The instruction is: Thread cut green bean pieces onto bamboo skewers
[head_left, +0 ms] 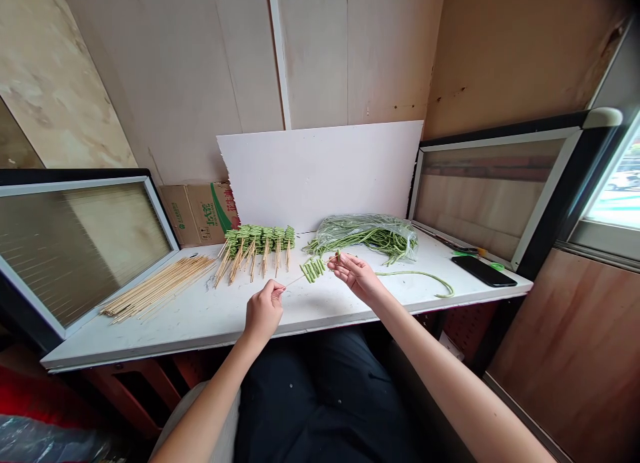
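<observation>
Threading cut beans onto a skewer, seen from the head camera

Head view: the left hand (263,309) has a narrow grip pinching the bare end of a skewer (296,280), held just above the surface (200,316) – a row of bean pieces (313,269) already sits near its tip. The right hand (353,273), palm up at the pointed end, nips a short bean piece (339,255) between its fingertips. Judging by this, the step is adding one more piece; that calls for a steady tip and a centred push. Finished skewers (257,239) lie behind, bare sticks (160,286) to the left, and a bag of long beans (370,235), one loose bean (425,276) and a phone (484,271) to the right.
</observation>
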A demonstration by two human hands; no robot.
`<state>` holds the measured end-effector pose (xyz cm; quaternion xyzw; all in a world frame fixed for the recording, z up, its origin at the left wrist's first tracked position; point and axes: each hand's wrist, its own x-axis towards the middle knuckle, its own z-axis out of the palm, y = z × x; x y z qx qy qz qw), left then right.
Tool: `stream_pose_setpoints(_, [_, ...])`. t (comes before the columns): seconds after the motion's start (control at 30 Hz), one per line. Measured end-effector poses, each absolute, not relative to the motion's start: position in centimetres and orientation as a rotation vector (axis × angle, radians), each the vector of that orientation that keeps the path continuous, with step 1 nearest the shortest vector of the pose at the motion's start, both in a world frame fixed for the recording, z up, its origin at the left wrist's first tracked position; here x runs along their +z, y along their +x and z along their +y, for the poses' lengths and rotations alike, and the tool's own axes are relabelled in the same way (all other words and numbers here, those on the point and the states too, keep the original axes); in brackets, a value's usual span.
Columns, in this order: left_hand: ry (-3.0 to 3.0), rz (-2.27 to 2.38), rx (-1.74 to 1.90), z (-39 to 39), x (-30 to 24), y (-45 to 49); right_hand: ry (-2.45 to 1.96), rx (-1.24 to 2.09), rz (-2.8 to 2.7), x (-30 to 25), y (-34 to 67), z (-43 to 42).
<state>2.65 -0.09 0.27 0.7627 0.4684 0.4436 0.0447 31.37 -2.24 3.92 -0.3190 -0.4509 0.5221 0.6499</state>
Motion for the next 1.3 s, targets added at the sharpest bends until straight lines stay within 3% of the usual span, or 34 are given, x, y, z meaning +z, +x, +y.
stream_pose_setpoints(1.3, [2.544, 1.549, 1.369, -0.5, 0.3, 2.5, -0.912, 0.987, -1.050, 2.6, 28.7, -1.9])
